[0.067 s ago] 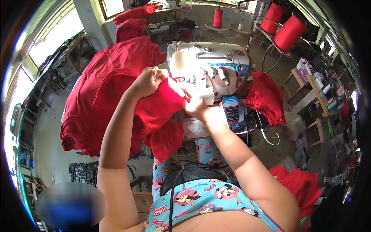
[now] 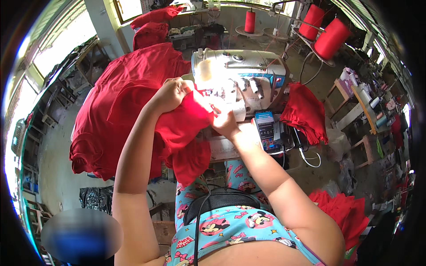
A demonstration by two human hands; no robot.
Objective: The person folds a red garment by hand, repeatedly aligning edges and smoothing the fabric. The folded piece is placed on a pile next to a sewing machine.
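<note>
My left hand [image 2: 173, 94] and right hand [image 2: 224, 121] grip red fabric [image 2: 183, 125] at the sewing machine [image 2: 262, 60]; pale worktable [image 2: 223, 148] beneath; red thread cones [image 2: 333, 38] beyond, right; grey floor [image 2: 57, 155] around.

We saw red on the cloth [image 2: 179, 126], thread cones [image 2: 333, 38] and stacked pieces [image 2: 304, 113], off-white with blue trim on the sewing machine [image 2: 248, 58], and pink-and-black cartoon print across our turquoise clothes [image 2: 273, 238].
</note>
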